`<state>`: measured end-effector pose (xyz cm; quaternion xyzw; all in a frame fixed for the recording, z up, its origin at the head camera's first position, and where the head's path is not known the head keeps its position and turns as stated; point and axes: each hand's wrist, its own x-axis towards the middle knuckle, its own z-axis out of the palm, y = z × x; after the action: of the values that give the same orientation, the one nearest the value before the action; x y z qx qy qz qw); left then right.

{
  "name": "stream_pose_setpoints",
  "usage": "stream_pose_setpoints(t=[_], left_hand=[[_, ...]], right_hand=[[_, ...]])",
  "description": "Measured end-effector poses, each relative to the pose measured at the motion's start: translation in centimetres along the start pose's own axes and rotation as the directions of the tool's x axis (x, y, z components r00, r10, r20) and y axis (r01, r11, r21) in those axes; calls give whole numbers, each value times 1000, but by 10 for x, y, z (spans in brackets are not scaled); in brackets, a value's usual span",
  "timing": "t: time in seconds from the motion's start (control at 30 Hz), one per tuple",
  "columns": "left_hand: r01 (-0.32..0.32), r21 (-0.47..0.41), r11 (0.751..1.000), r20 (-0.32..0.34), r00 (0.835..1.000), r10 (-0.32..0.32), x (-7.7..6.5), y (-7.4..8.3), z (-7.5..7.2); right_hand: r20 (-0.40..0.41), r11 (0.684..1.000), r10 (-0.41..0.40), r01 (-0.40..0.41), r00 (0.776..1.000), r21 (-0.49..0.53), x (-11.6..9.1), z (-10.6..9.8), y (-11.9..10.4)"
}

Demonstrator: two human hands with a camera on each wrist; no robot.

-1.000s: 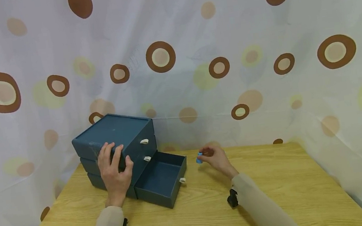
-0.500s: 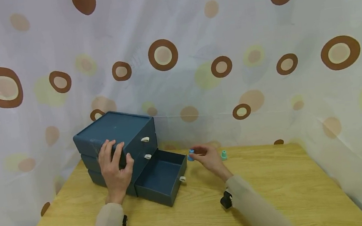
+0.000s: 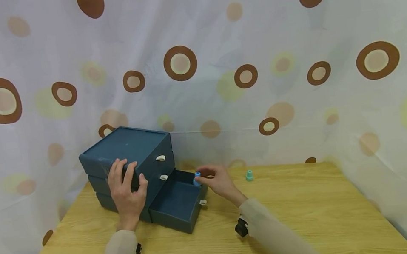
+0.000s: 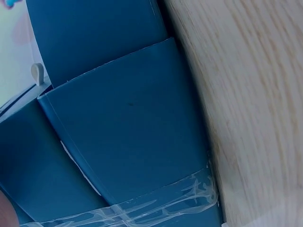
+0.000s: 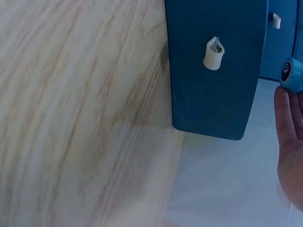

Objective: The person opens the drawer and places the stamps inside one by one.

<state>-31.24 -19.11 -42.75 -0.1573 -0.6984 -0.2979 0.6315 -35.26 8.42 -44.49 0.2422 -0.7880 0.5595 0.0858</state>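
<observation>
A dark blue three-drawer box stands on the table, its bottom drawer pulled out. The drawer's visible floor is bare. My left hand rests against the box's near side and edge, fingers spread. Between thumb and fingers, my right hand pinches a small blue stepped piece, shaped like a little game pawn, over the drawer's far right corner. In the right wrist view the round end of the blue piece shows a dark circle with a mark too small to read.
A small teal piece of similar shape stands on the wooden table, right of my right hand. White loop tabs stick out from the drawer fronts. A dotted curtain hangs behind the table.
My right hand has moved left with the blue piece, from beside the drawer to over it. The teal piece has come into sight behind it. My left hand stays on the box.
</observation>
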Motion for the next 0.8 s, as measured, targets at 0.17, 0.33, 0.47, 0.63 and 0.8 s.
stream_pose_setpoints(t=[0.17,0.33,0.47,0.63,0.8], left_hand=[[13,-6,1000,-12,1000,-13,1,0,-2],[18,-11,1000,-25,1000,-18,1,0,-3],[13,-5,1000,-21,1000,-13,1,1,-1],[16,8,1000,-3,1000,-16,1,2,-1],[17,11,1000,0,1000,-17,0,2,0]], right_hand=[[58,999,-19,20,998,-31,1,15,-7],[100,999,-21,24,995,-34,2,28,-10],[116,999,-13,17,993,-33,1,33,-10],[140,998,20,-13,990,-57,0,37,-13],[166,996,33,-17,986,-92,1,40,-16]])
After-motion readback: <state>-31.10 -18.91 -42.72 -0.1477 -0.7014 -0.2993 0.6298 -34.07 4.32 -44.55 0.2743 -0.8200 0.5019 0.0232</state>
